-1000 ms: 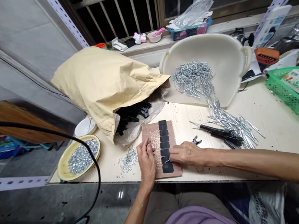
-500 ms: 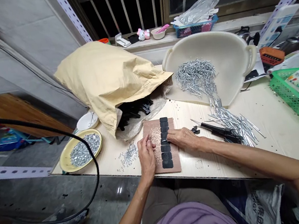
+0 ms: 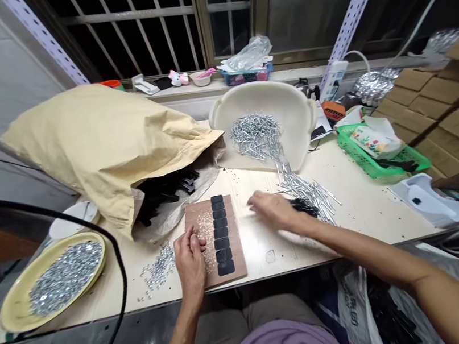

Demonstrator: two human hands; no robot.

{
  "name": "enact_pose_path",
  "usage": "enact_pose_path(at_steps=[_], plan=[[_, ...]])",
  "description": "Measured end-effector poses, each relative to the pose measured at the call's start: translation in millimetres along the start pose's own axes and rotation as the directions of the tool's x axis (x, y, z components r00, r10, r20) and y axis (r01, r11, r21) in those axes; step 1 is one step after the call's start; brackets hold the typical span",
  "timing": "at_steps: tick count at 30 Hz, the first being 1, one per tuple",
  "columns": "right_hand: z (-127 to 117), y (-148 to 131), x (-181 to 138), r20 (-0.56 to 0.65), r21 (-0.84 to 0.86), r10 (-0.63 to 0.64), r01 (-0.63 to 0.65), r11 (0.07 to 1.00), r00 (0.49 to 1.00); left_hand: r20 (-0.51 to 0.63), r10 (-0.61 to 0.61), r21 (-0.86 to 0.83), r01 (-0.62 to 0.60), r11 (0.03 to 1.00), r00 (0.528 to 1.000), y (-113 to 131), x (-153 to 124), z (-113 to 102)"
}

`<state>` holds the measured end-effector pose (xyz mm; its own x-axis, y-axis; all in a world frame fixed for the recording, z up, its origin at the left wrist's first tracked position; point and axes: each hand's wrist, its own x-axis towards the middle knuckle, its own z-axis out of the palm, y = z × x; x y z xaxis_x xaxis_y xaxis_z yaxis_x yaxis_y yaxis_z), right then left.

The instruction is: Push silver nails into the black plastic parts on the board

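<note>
A brown board lies at the table's front edge, carrying a column of several black pads and a scatter of tiny silver bits. My left hand rests on the board's left part, fingers curled with the tips pinched together; I cannot make out what is in them. My right hand is off the board to its right, smeared by motion, close to the spilled pile of long silver nails and black pliers partly hidden behind it.
A tan sack spills black plastic parts behind the board. A cream tub holds more nails. A yellow plate of small silver pieces sits left, loose pieces beside the board, a green basket right.
My right hand has left the black pads and swung right toward the nails. The left hand stays on the board. The view has shifted right, showing cardboard boxes.
</note>
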<state>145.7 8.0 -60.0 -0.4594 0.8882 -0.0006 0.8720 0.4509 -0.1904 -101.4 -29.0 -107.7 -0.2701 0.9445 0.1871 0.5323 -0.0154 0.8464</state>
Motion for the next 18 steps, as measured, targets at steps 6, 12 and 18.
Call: enact_pose_path(at_steps=[6,12,18], plan=[[-20.2,58.2,6.0,0.185,-0.265,0.31,-0.256,0.93,0.933,-0.006,0.015,0.036,-0.015,0.999,1.0,1.7,0.0,-0.9],[-8.5,58.1,12.1,0.24,-0.275,0.249,-0.18,0.944,0.938,-0.015,0.057,0.039,-0.056,0.998,0.998,-2.9,1.2,1.4],[-38.0,55.4,12.2,0.179,-0.256,0.226,-0.176,0.95,0.958,-0.001,0.08,0.045,-0.08,0.996,0.997,-5.5,2.3,2.5]])
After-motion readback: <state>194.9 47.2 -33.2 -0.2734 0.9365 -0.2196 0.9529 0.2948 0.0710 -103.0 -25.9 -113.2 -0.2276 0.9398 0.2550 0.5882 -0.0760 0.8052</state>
